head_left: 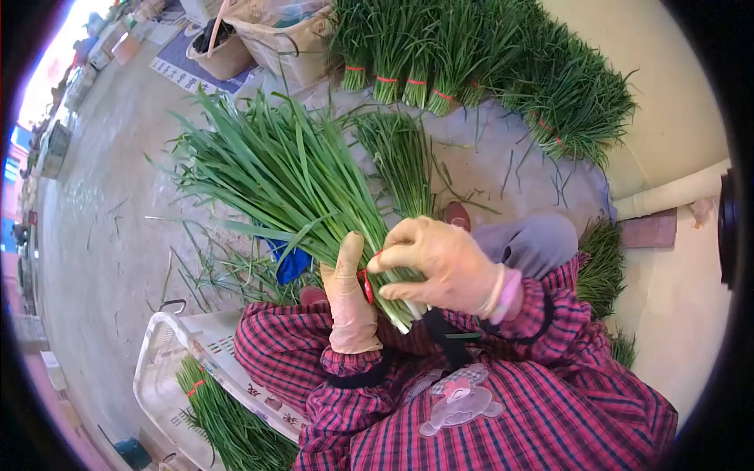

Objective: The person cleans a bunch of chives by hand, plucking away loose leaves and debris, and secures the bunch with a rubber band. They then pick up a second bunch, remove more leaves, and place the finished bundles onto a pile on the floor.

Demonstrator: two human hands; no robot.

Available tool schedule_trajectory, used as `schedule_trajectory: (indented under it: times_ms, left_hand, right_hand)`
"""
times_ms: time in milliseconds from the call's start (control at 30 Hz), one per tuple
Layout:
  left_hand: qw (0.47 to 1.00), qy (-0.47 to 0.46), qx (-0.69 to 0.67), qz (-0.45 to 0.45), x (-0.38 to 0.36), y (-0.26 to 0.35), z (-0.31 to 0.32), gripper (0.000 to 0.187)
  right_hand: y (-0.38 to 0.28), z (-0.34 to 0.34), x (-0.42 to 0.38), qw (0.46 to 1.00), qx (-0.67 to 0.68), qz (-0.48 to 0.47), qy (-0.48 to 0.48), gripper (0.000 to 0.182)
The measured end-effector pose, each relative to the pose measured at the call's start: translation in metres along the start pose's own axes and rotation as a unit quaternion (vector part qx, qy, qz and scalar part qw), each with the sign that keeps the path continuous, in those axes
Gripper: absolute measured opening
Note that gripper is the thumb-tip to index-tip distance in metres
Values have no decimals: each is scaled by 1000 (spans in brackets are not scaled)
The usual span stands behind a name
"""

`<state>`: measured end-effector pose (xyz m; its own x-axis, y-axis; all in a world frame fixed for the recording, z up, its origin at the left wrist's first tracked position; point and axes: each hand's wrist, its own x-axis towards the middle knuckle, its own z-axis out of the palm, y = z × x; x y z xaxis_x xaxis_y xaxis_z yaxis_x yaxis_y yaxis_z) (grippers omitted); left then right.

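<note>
A large bunch of garlic chives (290, 173) slants over my lap, its leaves fanned toward the upper left and its pale cut ends low. My gloved left hand (349, 302) is closed around the stems from the left, thumb raised along them. From the right, my gloved right hand (444, 263) grips the same stems with bent fingers. Its index fingertip touches the red tie (367, 286), which runs round the stems between both hands; its far side is hidden. Beyond my right hand, a smaller sheaf of chives (399, 161) lies on the ground sheet.
Several banded chive bunches (412, 51) stand at the back, with more heaped along the wall (675, 94). To my left, a white plastic basket (161, 377) holds banded chives. Loose leaves (243, 271) litter the floor. Tubs (220, 59) stand at the upper left.
</note>
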<state>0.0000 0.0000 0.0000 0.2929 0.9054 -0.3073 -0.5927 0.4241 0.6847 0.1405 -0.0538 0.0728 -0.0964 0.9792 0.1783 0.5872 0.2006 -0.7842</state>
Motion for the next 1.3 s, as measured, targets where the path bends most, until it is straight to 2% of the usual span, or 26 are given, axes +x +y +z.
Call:
schedule_trajectory:
  times_ms: [67, 100, 167, 233, 300, 333, 367, 433, 500, 567, 600, 633, 667, 700, 800, 867, 967, 1000, 1067, 1100, 1167, 1233, 1300]
  left_hand:
    - [1000, -3, 17, 21, 6, 3, -5, 42]
    - [1000, 7, 8, 3, -11, -7, 2, 42]
    - [999, 3, 36, 39, -4, -10, 3, 42]
    - [998, 6, 48, 36, -3, -9, 4, 40]
    - [999, -19, -29, -20, -3, -4, 6, 41]
    - [998, -23, -39, -44, 0, -4, 1, 39]
    - [998, -22, -44, -43, 1, -4, 0, 39]
    - [994, -22, -62, -84, -2, 2, -3, 37]
    - [993, -19, -71, -94, -4, -4, -6, 39]
    - [981, -21, -104, -161, -9, 0, -1, 41]
    - [989, -11, -54, -135, -8, -6, 0, 51]
    - [990, -18, -49, -128, -9, -5, 3, 51]
    - [987, -12, -70, -145, -11, -2, 5, 53]
    - [983, -5, -91, -162, -13, 2, 5, 55]
    - [980, -26, -92, -173, -15, 7, 5, 57]
    - [977, -35, -100, -186, -13, 6, 6, 57]
    - [983, -53, -67, -160, -13, 6, 5, 58]
    - [982, -65, -79, -160, -14, 7, 5, 54]
    - [980, -79, -88, -162, -15, 10, 7, 50]
    - [978, -101, -89, -160, -15, 10, 7, 53]
    - [975, -125, -86, -160, -16, 11, 5, 55]
    - [980, -144, -38, -128, -17, 12, 7, 69]
    - [983, -145, -21, -106, -17, 10, 10, 70]
  right_hand:
    - [-1, 17, 7, 986, -151, -60, 31, 19]
    - [-5, 13, -10, 987, -152, -44, 16, 19]
    - [5, 23, -12, 984, -167, -24, 55, 17]
    - [3, 14, -18, 988, -150, 6, 35, 16]
    - [10, 0, -33, 995, -14, 27, -95, 17]
    - [2, -18, -36, 969, 87, 94, -211, 20]
    - [-1, -29, -43, 944, 159, 122, -260, 20]
    - [-1, -42, -56, 905, 286, 151, -278, 18]
    - [9, -50, -70, 832, 413, 336, -159, 27]
    - [12, -30, -60, 880, 382, 282, -1, 43]
    - [16, -20, -56, 898, 350, 265, -11, 50]
    - [17, -10, -52, 915, 320, 246, -20, 58]
    - [11, -6, -45, 916, 296, 268, -50, 60]
    - [10, -3, -43, 921, 245, 298, -57, 60]
    - [3, -5, -43, 909, 292, 295, -27, 55]
    - [-2, -9, -44, 924, 241, 299, 4, 47]
    - [-11, -14, -48, 942, 186, 276, 38, 38]
    - [-6, -10, -51, 931, 223, 282, 66, 30]
    - [-5, -14, -53, 913, 262, 309, 56, 27]
    - [-5, -17, -54, 893, 299, 334, 42, 24]
    - [-4, -18, -55, 898, 299, 322, 30, 22]
    - [-4, -20, -57, 908, 298, 296, 4, 18]
    - [-6, -23, -58, 900, 324, 291, 15, 19]
